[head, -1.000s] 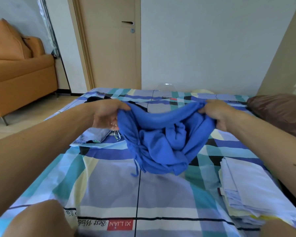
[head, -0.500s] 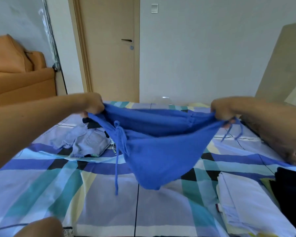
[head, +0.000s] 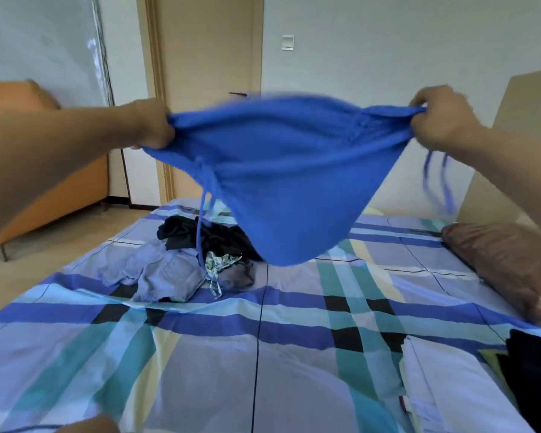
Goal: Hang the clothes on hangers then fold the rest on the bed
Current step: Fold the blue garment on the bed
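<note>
A blue garment (head: pixel 281 170) with thin drawstrings hangs stretched in the air above the bed (head: pixel 200 354). My left hand (head: pixel 152 123) grips its left end and my right hand (head: pixel 441 118) grips its right end, both at chest height. One string dangles from the left part, two more swing below my right hand. The cloth is blurred by motion. On the bed beneath lies a pile of unfolded clothes (head: pixel 197 257): a pale blue piece, a black one and a green-patterned one.
Folded white cloth (head: pixel 434 379) and a dark folded item (head: pixel 534 373) lie at the bed's near right. A brown pillow (head: pixel 506 264) sits at the right edge. An orange sofa (head: pixel 53 189) stands left, a wooden door (head: pixel 210 73) behind.
Both hands rose and moved apart, pulling the bunched blue garment open and lifting it high off the bed. The view tilted upward.
</note>
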